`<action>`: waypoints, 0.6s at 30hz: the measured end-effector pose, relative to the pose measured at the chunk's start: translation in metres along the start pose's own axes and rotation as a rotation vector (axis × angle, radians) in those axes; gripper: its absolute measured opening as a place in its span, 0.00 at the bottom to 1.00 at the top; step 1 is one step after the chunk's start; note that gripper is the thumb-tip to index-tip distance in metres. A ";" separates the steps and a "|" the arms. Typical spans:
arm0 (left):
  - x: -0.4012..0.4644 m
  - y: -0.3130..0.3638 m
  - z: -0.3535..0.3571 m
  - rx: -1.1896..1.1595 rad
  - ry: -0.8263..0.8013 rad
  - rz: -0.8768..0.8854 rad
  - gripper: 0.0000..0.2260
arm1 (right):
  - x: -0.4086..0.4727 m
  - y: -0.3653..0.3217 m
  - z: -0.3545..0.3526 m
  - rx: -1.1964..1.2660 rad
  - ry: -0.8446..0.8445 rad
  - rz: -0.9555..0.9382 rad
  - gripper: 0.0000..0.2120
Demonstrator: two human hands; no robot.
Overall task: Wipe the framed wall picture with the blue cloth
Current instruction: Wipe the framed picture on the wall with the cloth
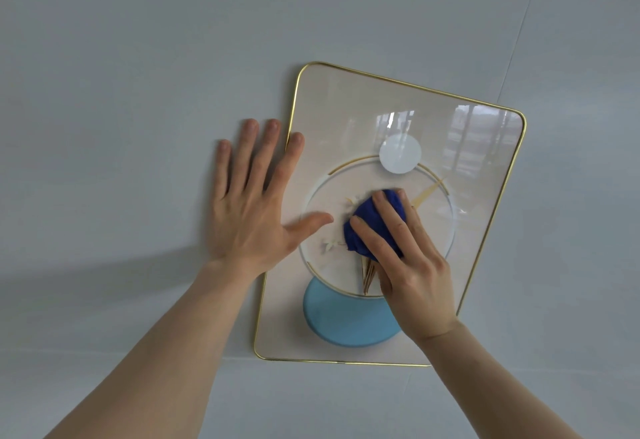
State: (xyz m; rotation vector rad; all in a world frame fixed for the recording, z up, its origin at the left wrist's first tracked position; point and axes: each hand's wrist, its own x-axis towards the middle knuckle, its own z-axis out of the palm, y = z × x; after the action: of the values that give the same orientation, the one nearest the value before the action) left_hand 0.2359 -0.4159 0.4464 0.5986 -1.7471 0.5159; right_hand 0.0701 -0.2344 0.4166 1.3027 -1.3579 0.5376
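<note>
The framed picture (485, 168) hangs tilted on a pale grey wall. It has a thin gold frame, a glossy cream face, a white disc, a ring and a light blue disc. My right hand (412, 265) presses a bunched dark blue cloth (363, 220) against the glass near the ring's middle. My left hand (252, 203) lies flat with fingers spread across the picture's left edge: forefinger and thumb on the glass, the other fingers on the wall.
The grey wall (138, 58) surrounds the picture, with a thin seam line (519, 40) running up at the upper right. Window reflections show in the picture's upper right corner.
</note>
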 end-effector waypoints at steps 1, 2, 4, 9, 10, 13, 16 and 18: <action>0.000 0.000 0.000 0.002 0.000 0.001 0.46 | -0.005 0.001 -0.001 -0.016 -0.006 0.001 0.18; 0.000 0.000 0.000 0.005 0.000 0.001 0.46 | -0.010 0.002 -0.003 -0.029 -0.013 0.000 0.18; 0.000 -0.001 0.001 0.007 0.002 0.003 0.46 | -0.014 0.002 -0.006 -0.048 -0.024 -0.007 0.19; 0.000 0.000 0.000 -0.018 -0.005 0.000 0.46 | -0.013 -0.005 -0.013 -0.078 -0.043 0.028 0.23; 0.000 0.000 0.000 -0.021 -0.006 -0.003 0.46 | -0.014 -0.006 -0.014 -0.083 -0.049 0.037 0.24; 0.000 0.000 -0.001 -0.033 -0.013 -0.006 0.46 | -0.026 -0.006 -0.017 -0.104 -0.088 0.065 0.24; 0.000 0.000 -0.002 -0.048 -0.018 -0.009 0.46 | -0.048 -0.004 -0.025 -0.128 -0.154 0.080 0.26; 0.000 0.000 -0.002 -0.059 -0.021 -0.011 0.47 | -0.065 0.001 -0.033 -0.153 -0.199 0.086 0.27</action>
State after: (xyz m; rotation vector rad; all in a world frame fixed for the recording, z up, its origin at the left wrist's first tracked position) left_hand 0.2376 -0.4146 0.4472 0.5729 -1.7718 0.4501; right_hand 0.0667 -0.1801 0.3681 1.2005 -1.5938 0.3609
